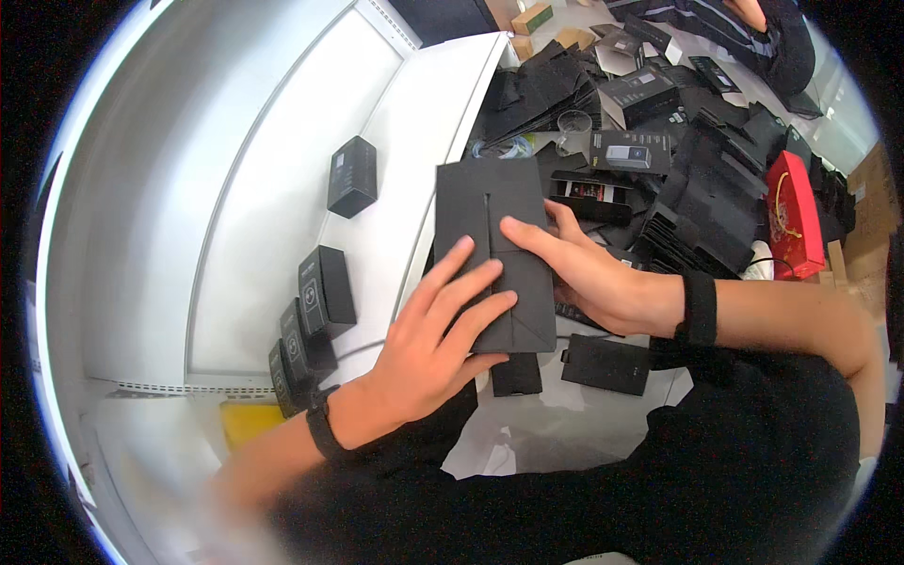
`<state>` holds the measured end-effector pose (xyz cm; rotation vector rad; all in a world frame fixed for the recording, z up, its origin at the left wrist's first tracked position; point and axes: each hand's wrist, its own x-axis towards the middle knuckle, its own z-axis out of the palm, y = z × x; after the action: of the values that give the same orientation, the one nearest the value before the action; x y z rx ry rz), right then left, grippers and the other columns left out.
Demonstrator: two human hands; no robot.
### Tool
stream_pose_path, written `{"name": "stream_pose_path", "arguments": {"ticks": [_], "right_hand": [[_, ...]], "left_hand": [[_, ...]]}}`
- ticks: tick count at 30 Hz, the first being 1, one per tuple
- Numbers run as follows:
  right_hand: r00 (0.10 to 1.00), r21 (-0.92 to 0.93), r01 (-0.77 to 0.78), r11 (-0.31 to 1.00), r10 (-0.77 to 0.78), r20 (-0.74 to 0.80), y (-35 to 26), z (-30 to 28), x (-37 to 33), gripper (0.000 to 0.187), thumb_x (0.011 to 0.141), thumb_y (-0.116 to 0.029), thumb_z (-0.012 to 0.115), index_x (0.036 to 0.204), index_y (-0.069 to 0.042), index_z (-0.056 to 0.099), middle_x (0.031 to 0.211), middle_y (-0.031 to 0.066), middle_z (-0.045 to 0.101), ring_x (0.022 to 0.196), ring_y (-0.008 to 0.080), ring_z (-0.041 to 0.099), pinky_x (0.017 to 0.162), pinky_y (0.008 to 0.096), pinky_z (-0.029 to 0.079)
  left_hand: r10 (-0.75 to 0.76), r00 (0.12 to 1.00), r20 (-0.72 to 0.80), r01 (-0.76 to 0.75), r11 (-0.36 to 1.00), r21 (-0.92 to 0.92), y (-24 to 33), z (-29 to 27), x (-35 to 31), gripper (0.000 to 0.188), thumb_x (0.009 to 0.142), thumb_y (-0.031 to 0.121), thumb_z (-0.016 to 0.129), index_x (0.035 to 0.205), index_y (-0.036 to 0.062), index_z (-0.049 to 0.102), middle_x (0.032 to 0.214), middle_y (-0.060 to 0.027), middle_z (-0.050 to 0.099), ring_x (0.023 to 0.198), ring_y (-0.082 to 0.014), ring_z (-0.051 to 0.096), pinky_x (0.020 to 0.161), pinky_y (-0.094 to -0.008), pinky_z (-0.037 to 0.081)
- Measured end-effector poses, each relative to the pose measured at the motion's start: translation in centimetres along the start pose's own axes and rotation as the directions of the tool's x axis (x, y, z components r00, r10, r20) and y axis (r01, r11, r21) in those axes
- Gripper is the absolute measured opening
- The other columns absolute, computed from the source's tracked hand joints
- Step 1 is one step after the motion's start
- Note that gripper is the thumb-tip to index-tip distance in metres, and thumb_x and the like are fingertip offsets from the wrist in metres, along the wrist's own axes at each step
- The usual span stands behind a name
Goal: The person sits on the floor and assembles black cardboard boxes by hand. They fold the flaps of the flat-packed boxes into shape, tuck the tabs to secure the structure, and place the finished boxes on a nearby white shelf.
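A black cardboard box [461, 193] is up in front of me, with its slit and folded panels facing up. Round its right side my right hand [598, 278] is closed, the thumb lying on top and the other fingers partly hidden behind it. My left hand [428, 344] is open, its fingers spread flat across the box's face and its thumb by the near edge. Below the box, a small flat black box [605, 364] lies near my lap, and another black piece [516, 375] shows beside it.
On the white ledge to the left stand a small black box [352, 177] and several more boxes [326, 292]. A heap of flattened black cartons [702, 202] covers the surface at right, near a red gift box [796, 217]. Another person's dark sleeve [782, 47] appears at the far right.
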<state>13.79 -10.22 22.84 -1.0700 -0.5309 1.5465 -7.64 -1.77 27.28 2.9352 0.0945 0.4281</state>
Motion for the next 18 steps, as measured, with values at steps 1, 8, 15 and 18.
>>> {"name": "stream_pose_path", "arguments": {"ticks": [1,8,15,18], "right_hand": [[0.997,-0.026,-0.061,0.998,0.062,0.039,0.1,-0.6,0.4,0.128,0.092,-0.057,0.076,0.164,-0.001,-0.013,0.156,0.0293,0.038,0.14,0.0386,0.05,0.107,0.0586,0.051],[0.952,-0.229,-0.09,0.969,0.151,0.265,-0.4,-1.0,-0.5,0.148,0.077,-0.028,0.096,0.164,-0.007,-0.022,0.162,0.0329,0.024,0.141,0.0437,0.048,0.104,0.0501,0.057],[0.98,-0.391,-0.009,0.92,0.085,0.178,0.2,-0.4,-0.4,0.146,0.076,-0.026,0.096,0.165,-0.004,-0.018,0.161,0.0318,0.029,0.136,0.0399,0.054,0.099,0.0399,0.059],[0.971,-0.338,-0.064,0.939,0.137,0.195,-0.6,0.2,-0.7,0.139,0.079,-0.025,0.091,0.165,0.0,-0.014,0.157,0.0307,0.035,0.136,0.0389,0.053,0.101,0.0385,0.058]], "left_hand": [[0.0,1.0,0.017,0.0,1.0,-0.025,-0.2,0.0,-0.3,0.079,0.065,0.011,0.096,0.136,0.0029,0.063,0.149,-0.0188,0.055,0.145,-0.0463,0.047,0.115,-0.0533,0.047],[-0.046,0.999,0.02,0.047,0.996,-0.074,-0.7,-1.5,-1.2,0.074,0.065,0.007,0.092,0.132,-0.0005,0.065,0.141,-0.0164,0.062,0.14,-0.0421,0.054,0.11,-0.0487,0.052],[-0.081,0.996,-0.034,0.08,0.996,-0.045,-0.7,-1.0,-0.5,0.069,0.063,0.005,0.093,0.126,-0.0005,0.065,0.139,-0.0167,0.062,0.135,-0.0408,0.058,0.106,-0.0476,0.054],[-0.113,0.993,-0.034,0.112,0.993,-0.033,-0.6,-0.9,-0.8,0.068,0.062,0.005,0.093,0.125,0.0002,0.066,0.137,-0.0152,0.064,0.134,-0.0392,0.059,0.104,-0.047,0.054]]}}
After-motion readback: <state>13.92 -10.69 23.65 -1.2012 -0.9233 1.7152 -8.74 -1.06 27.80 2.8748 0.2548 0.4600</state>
